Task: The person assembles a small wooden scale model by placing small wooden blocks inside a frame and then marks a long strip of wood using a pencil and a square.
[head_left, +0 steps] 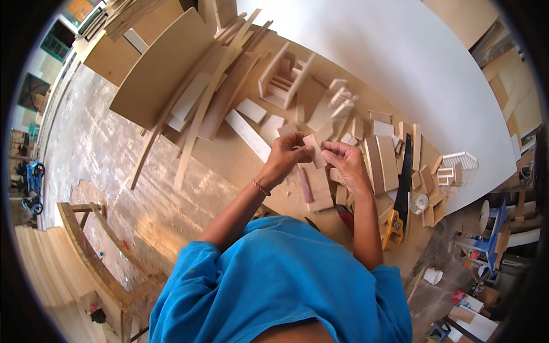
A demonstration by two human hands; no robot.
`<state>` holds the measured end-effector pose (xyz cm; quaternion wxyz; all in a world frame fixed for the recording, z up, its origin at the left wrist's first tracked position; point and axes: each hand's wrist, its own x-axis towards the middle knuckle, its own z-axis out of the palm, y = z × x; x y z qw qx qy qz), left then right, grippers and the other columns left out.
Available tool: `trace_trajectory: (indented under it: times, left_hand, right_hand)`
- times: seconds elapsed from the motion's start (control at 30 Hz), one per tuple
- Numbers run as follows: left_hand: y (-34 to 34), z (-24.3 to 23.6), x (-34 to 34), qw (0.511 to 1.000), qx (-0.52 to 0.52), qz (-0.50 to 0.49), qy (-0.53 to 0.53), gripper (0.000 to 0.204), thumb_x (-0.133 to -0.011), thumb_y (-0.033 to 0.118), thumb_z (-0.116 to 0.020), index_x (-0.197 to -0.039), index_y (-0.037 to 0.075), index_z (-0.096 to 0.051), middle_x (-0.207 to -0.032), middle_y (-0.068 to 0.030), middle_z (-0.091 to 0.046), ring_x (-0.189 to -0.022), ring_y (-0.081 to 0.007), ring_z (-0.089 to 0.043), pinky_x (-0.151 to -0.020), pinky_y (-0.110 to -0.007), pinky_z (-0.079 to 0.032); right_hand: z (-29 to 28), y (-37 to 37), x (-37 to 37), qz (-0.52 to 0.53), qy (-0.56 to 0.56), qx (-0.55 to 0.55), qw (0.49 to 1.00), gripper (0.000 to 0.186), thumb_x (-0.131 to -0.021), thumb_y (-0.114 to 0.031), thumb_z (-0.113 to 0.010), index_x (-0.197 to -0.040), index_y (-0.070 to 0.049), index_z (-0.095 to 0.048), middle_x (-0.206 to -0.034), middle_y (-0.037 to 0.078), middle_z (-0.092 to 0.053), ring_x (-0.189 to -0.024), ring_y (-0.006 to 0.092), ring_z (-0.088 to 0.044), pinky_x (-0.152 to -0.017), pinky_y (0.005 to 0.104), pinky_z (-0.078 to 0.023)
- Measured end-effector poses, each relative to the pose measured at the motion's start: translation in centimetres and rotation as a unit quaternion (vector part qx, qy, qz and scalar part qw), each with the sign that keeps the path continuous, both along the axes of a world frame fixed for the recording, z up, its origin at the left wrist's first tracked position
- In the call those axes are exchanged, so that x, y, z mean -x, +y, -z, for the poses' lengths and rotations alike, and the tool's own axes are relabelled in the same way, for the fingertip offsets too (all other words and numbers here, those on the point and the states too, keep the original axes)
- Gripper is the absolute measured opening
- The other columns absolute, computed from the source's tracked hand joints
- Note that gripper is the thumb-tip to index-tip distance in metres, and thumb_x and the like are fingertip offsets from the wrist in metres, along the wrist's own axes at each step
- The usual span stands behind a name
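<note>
Over the workbench (220, 163) I hold a small flat wooden block (314, 152) up between both hands. My left hand (287, 153) pinches its left side between thumb and fingers. At its right edge are the thumb and fingertips of my right hand (350, 164), closed on it. Below the block lies a larger wooden board (323, 191) with a darker strip along it. To the right of my right forearm rests a handsaw with a dark blade (405, 177) and a yellow handle (393, 230). A red-handled tool (345, 217) is partly hidden beside that forearm.
Loose wood offcuts (382, 163) crowd the bench. Beyond my hands stands a small wooden frame with slats (284, 80). Long strips (211, 97) overhang the bench's left edge. At right are a clear round container (419, 203) and a white slatted piece (459, 160).
</note>
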<state>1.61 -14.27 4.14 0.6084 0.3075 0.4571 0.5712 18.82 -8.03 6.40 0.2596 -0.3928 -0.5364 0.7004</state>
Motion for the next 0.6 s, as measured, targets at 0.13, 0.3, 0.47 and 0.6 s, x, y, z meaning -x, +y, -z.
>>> trace_trajectory:
  times: [0.13, 0.3, 0.47, 0.6]
  left_hand:
    - [1.4, -1.3, 5.7, 1.0, -0.009, -0.007, 0.013, 0.027, -0.084, 0.01, -0.061, -0.107, -0.002, -0.054, -0.091, -0.0065, -0.061, -0.079, -0.0124, -0.061, -0.073, -0.026, -0.052]
    - [3.5, -1.1, 11.4, 0.999, -0.014, 0.002, 0.045, 0.028, -0.083, 0.008, -0.061, -0.107, -0.004, -0.054, -0.095, -0.0088, -0.06, -0.085, -0.0141, -0.06, -0.079, -0.027, -0.05]
    - [6.4, -1.7, 16.6, 0.965, 0.017, -0.104, 0.242, 0.028, -0.084, 0.004, -0.056, -0.11, -0.004, -0.054, -0.1, -0.0096, -0.061, -0.085, -0.0129, -0.059, -0.074, -0.024, -0.048]
    - [8.9, -0.4, 18.4, 0.946, 0.013, -0.137, 0.293, 0.023, -0.078, 0.009, -0.06, -0.097, -0.004, -0.062, -0.09, -0.017, -0.066, -0.084, -0.0219, -0.064, -0.075, -0.03, -0.049]
  right_hand:
    - [-2.3, 0.7, 5.7, 0.011, -0.115, -0.158, 0.981, 0.028, -0.077, -0.012, -0.068, -0.098, 0.005, -0.062, -0.084, 0.009, -0.066, -0.075, 0.0131, -0.06, -0.07, 0.0261, -0.049]
    - [-3.6, 2.4, 11.6, 0.016, -0.208, -0.31, 0.928, 0.02, -0.072, -0.008, -0.067, -0.09, 0.001, -0.064, -0.08, 0.012, -0.064, -0.071, 0.0222, -0.061, -0.069, 0.031, -0.048]
    - [-4.5, 5.9, 15.9, 0.048, -0.339, -0.501, 0.795, 0.013, -0.069, -0.008, -0.067, -0.082, -0.007, -0.066, -0.081, 0.006, -0.065, -0.081, 0.0254, -0.056, -0.073, 0.0347, -0.044]
    - [-3.2, 8.8, 18.3, -0.03, -0.414, -0.54, 0.732, 0.009, -0.069, -0.013, -0.066, -0.077, -0.011, -0.067, -0.08, 0.002, -0.065, -0.088, 0.0219, -0.053, -0.079, 0.039, -0.038]
